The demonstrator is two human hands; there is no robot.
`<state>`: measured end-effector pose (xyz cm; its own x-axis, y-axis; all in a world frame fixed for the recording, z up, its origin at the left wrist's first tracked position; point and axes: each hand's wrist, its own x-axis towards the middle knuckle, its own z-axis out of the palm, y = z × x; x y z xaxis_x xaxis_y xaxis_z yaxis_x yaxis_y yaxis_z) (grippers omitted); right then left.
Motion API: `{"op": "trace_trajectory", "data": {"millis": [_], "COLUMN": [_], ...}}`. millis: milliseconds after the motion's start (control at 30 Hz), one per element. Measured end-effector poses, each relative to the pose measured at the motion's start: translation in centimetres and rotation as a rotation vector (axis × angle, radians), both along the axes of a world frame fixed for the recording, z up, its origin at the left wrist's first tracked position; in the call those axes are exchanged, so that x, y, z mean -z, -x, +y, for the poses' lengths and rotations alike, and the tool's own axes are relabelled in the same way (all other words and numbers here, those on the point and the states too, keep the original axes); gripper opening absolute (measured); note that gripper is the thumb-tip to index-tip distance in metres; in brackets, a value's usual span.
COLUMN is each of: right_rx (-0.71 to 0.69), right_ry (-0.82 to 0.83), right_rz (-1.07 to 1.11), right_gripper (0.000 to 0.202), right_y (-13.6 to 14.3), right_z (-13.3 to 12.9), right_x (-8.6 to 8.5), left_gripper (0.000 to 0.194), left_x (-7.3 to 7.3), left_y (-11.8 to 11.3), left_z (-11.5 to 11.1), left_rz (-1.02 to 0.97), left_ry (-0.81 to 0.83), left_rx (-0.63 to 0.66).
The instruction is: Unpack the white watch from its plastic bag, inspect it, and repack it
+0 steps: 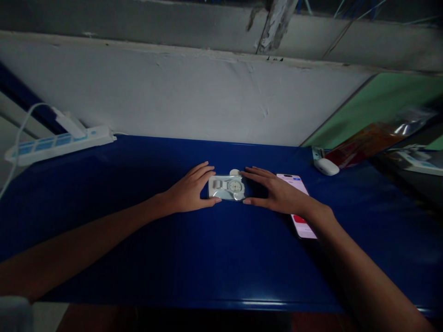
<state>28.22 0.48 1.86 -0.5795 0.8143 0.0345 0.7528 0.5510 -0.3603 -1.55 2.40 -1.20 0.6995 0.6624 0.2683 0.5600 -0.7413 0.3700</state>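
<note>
A small clear package with a white watch (226, 187) inside lies on the blue table (207, 258), between my two hands. My left hand (189, 190) rests at the package's left end, thumb and fingers apart, fingertips at its edge. At the right end, my right hand (272, 189) has its fingers spread, with its fingertips at or close to the package. Just behind the package's top edge sits a small pale round piece (234, 172), near my right fingertips. Neither hand is closed around anything.
A lit phone (305, 227) lies partly under my right wrist. At the right are a white mouse-like object (326, 167) and a plastic bag with orange-red contents (363, 143). A white power strip (58, 145) with a plugged cable stands back left. A pale wall (194, 97) bounds the table's rear.
</note>
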Motion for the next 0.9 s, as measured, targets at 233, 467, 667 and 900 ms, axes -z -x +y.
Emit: {"op": "trace_trajectory", "data": {"millis": [233, 467, 667, 900], "right_rx": [0.012, 0.009, -0.018, -0.164], "right_ry": [0.01, 0.003, -0.047, -0.192], "right_rz": [-0.034, -0.047, -0.073, 0.17], "right_gripper": [0.088, 0.086, 0.09, 0.034], "right_y": [0.2, 0.2, 0.1, 1.1], "right_z": [-0.1, -0.2, -0.4, -0.8], "right_x": [-0.3, -0.2, 0.1, -1.3], "left_gripper": [0.074, 0.081, 0.069, 0.055], "left_x": [-0.1, -0.1, -0.4, -0.3], "left_y": [0.0, 0.0, -0.1, -0.1], "left_z": [0.0, 0.0, -0.2, 0.0], "left_rz": [-0.002, 0.024, 0.068, 0.043], "left_ry": [0.009, -0.012, -0.035, -0.03], "left_rx": [0.002, 0.008, -0.003, 0.0]}}
